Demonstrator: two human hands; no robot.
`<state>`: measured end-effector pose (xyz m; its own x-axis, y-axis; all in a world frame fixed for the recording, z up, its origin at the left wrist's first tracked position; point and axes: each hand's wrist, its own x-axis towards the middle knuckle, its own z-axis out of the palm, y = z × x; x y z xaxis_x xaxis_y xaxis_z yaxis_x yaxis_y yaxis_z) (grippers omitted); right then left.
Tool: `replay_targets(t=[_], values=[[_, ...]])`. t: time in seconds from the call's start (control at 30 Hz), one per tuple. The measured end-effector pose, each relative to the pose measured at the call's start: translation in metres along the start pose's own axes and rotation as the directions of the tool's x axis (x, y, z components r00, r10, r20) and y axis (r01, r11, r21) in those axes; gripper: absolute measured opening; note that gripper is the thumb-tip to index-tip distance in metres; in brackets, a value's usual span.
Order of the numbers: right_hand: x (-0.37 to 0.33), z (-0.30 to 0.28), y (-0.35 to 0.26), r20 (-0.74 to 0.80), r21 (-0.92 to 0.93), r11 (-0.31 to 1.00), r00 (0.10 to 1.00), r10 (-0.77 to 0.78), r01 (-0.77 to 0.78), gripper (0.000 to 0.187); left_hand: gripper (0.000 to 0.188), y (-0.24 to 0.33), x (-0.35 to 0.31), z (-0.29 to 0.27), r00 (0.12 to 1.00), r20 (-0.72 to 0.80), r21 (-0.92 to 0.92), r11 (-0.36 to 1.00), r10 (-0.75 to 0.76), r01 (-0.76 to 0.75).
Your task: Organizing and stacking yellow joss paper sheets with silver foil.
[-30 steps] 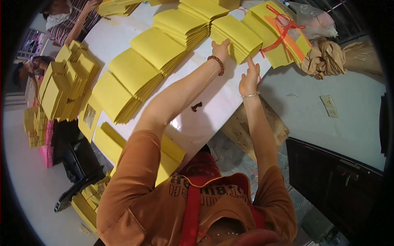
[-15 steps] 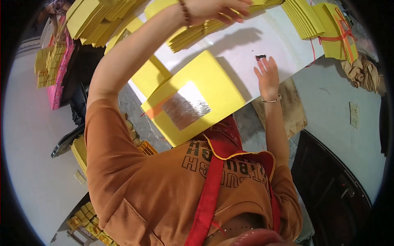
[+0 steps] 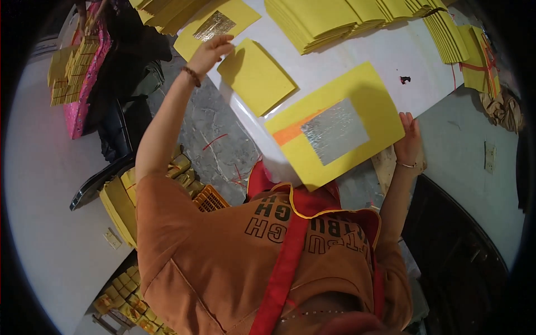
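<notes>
A thick yellow paper sheet or stack (image 3: 379,125) with a silver foil rectangle (image 3: 338,131) and an orange strip lies at the table's near edge. My right hand (image 3: 409,142) rests at its right edge, fingers stretched up along it. Farther left, my left hand (image 3: 207,54) is over the near edge of another yellow sheet (image 3: 245,14) that bears a silver foil square (image 3: 215,26). Its fingers extend rightward, thumb a little apart, with nothing visible between them. Just right of that hand lies a smaller plain yellow paper stack (image 3: 259,78).
Several fanned yellow paper stacks (image 3: 312,25) line the white table's (image 3: 357,53) far side. A bundle tied with red string (image 3: 474,61) hangs at its right end. Near that end lies a small dark scrap (image 3: 405,80). An orange crate (image 3: 211,199) stands low at left.
My left hand has swung from the far stacks back toward the left sheet. My right hand has come to the foil sheet's right edge. The view has shifted, showing more floor at left.
</notes>
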<state>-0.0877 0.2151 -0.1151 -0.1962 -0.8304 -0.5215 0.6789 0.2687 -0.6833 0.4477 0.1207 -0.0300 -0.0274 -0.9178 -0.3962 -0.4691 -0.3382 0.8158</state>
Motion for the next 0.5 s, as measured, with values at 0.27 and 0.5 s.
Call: replay_targets(t=[0.27,0.5], values=[[-0.064,0.036,0.042,0.054,0.066,0.992,0.992,-0.112,0.109,0.037,0.077,-0.060,-0.018,0.010,0.977,0.059,0.144,0.967,0.206,-0.212],[-0.107,0.050,0.080,-0.156,0.104,0.961,0.958,-0.239,0.257,0.045,0.069,-0.048,-0.019,0.021,0.932,-0.021,0.491,0.816,0.362,-0.306]])
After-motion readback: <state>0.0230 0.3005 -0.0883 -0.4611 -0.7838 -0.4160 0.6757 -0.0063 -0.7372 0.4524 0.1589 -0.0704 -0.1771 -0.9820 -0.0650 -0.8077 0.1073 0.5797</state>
